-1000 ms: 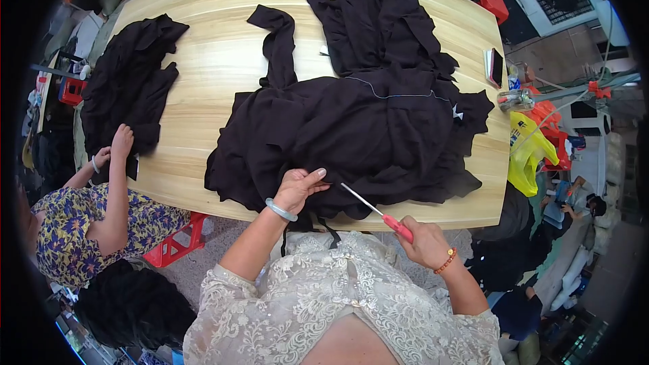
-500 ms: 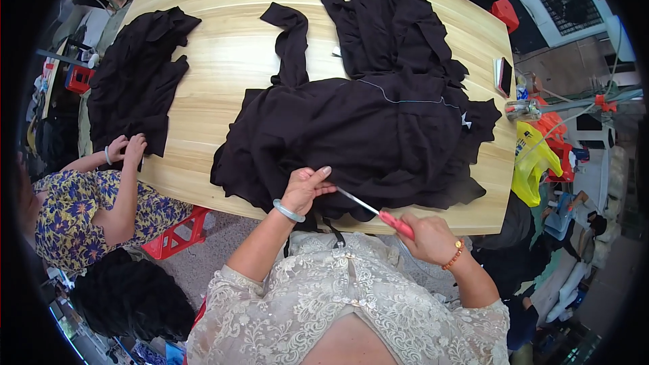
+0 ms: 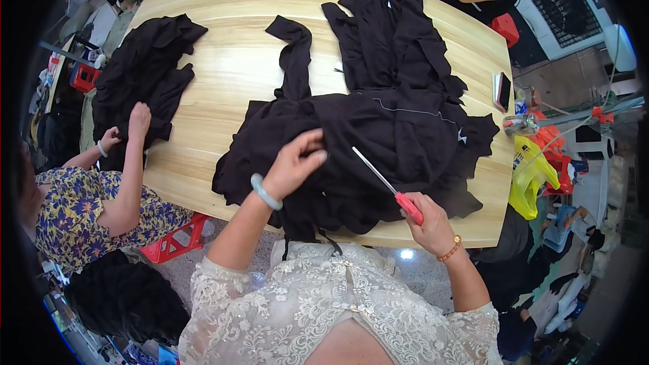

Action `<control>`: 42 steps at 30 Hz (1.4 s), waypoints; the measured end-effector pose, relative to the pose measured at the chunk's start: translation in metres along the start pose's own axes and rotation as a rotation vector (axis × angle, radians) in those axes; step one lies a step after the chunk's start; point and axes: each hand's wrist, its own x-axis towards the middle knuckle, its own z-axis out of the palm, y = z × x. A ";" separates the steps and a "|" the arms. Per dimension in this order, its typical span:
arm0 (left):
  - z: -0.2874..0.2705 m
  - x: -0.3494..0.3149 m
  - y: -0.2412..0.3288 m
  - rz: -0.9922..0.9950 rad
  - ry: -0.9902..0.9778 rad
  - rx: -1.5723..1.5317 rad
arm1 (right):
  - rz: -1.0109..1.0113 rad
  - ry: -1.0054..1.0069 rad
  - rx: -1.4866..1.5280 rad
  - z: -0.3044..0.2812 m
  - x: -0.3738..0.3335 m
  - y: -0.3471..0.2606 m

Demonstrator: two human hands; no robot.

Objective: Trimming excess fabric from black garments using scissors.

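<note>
Table (image 3: 216, 88) carried black cloth (image 3: 405, 145), heaped along the near edge, front of the person. Left hand (image 3: 291, 163) was over the cloth, thumb and fingers apart; can't tell if touching. Right hand (image 3: 431, 227) was wrapped round red-handled tool (image 3: 405, 203), tip pointing forward-left over cloth. Pale thread (image 3: 405, 109) lay across the cloth's far part.

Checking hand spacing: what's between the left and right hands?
Head view: dark cloth, with the metal shaft of the red-handled tool in the right hand over it.
</note>
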 end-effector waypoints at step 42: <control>0.012 -0.098 -0.048 0.077 0.250 0.260 | -0.075 -0.436 -0.235 0.003 -0.012 -0.022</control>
